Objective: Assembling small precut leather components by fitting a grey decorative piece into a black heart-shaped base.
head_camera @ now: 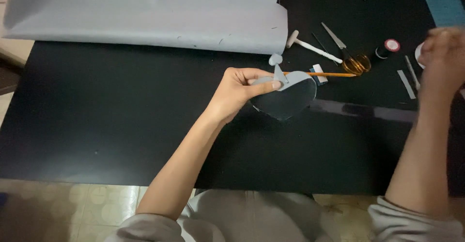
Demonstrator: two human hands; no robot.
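Observation:
My left hand (238,93) pinches a grey heart-shaped foam piece (286,96) by its upper left edge, holding it just above the black tabletop (106,111). A small grey triangle and a round bit (276,59) stick up from the heart's top. My right hand (441,53) is raised at the far right, blurred, its fingers curled near a white round object (419,53); whether it grips anything is unclear.
A large grey sheet (145,14) covers the table's far side. Behind the heart lie an orange pencil (329,74), scissors with amber handles (353,62), a white stick tool (310,46), a black spool (386,49), grey strips (406,83) and a blue sheet (443,3).

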